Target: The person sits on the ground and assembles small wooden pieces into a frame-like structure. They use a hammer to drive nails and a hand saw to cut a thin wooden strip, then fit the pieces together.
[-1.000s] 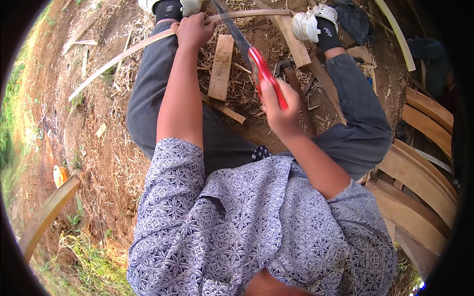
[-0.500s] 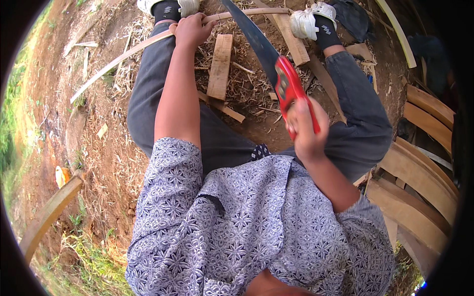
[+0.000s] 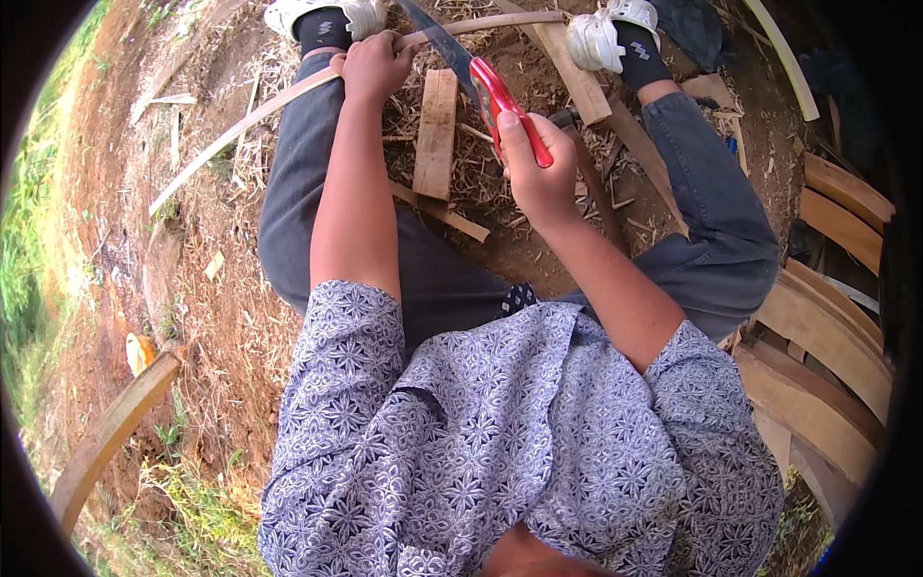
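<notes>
My left hand (image 3: 375, 69) is closed around a long, thin wooden strip (image 3: 240, 129), pressing it down near my left foot. The strip runs from the left side across to my right shoe. In my right hand (image 3: 540, 178) is a handsaw (image 3: 490, 101), gripped by its red handle. Its dark blade lies across the strip just right of my left fingers, and the tip passes out of the top of the picture. Whether the teeth have cut into the strip cannot be made out.
Between my legs lie a short plank (image 3: 436, 135), a longer board (image 3: 570, 72), a dark-headed tool (image 3: 565, 117) partly behind my right hand, and wood shavings. Curved timber pieces (image 3: 817, 332) are stacked at right. A curved beam (image 3: 111, 438) stands out at lower left.
My right hand has moved forward and to the left, carrying the saw further out across the strip. My left hand keeps its hold. The dark-headed tool has come into sight.
</notes>
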`<action>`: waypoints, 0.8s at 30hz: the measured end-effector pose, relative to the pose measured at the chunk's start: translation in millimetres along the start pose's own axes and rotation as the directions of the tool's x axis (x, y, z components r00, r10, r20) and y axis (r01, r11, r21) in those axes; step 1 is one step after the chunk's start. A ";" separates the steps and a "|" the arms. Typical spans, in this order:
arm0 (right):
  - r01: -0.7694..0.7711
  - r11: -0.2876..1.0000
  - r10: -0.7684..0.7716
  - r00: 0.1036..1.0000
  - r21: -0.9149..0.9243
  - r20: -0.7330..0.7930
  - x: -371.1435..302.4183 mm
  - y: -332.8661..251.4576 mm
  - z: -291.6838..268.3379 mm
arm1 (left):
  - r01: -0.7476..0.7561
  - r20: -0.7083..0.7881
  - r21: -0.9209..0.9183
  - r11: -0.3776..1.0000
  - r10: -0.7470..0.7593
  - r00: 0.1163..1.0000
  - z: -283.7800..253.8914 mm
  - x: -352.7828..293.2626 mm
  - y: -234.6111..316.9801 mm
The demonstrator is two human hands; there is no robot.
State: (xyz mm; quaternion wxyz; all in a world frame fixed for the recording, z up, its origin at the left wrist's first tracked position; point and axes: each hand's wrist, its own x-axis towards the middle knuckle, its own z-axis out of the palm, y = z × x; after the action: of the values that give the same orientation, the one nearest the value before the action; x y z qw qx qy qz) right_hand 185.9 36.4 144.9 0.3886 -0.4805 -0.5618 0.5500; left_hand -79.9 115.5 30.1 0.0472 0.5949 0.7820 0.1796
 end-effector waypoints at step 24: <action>-0.047 0.998 0.049 0.998 -0.052 0.042 -57.5 -28.1 -27.8 | 0.097 0.086 0.034 0.995 -0.100 0.991 0.9 8.1 -7.0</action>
State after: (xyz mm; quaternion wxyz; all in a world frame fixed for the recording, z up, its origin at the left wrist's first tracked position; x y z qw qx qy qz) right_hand 223.2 -10.5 180.6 0.3508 -0.4917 -0.5720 0.5550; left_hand -88.4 121.9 28.1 0.0813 0.5635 0.8102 0.1393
